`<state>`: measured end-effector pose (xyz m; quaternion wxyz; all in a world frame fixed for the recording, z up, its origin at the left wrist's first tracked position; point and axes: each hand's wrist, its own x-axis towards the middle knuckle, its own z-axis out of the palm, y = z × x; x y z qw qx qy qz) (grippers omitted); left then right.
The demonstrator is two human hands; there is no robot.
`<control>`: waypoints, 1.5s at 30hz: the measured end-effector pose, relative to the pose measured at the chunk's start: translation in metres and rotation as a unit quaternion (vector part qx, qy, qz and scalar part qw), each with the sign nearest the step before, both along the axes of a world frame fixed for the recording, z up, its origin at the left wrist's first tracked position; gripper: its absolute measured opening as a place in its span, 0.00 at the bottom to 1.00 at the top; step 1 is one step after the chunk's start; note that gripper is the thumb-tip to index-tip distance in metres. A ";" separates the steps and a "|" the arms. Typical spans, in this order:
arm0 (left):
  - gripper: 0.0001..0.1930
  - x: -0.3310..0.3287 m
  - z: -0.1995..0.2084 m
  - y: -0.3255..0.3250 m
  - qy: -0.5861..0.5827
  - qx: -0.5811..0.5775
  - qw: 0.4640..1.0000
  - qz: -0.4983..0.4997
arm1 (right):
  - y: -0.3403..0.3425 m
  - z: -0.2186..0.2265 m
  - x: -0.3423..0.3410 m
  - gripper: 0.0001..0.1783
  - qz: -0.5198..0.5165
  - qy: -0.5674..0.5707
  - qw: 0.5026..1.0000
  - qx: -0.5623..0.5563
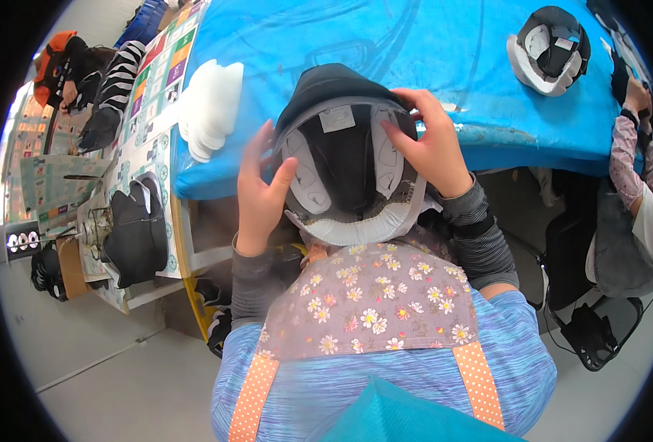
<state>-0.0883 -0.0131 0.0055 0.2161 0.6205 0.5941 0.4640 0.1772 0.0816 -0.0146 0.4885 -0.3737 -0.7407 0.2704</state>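
A black, cupped, padded liner, much like a helmet liner, is held before my chest at the table's front edge. Its hollow side faces me, showing pale grey side pads, a white label and a white quilted band along the near edge. My right hand grips its right rim, thumb inside and fingers outside. At the left rim is my left hand, slightly blurred, its thumb over the inner edge and its fingers along the outside. The underside of the liner is hidden.
A similar liner rests at the right on the blue-covered table. White lobed foam pieces are stacked at the left. Black sewn pieces lie on the left side table. Another person's hands show at the far right.
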 end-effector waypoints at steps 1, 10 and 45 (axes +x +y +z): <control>0.29 0.001 -0.001 0.005 -0.029 0.000 0.999 -0.033 | 0.000 0.002 0.000 0.19 -0.002 0.012 1.000 -0.003; 0.14 0.007 -0.011 0.014 0.059 0.027 0.987 0.147 | -0.009 -0.003 -0.006 0.13 -0.055 0.080 0.994 -0.044; 0.20 0.001 0.046 0.029 -0.332 0.167 0.923 -0.101 | 0.000 0.065 0.012 0.29 0.169 0.213 0.957 -0.097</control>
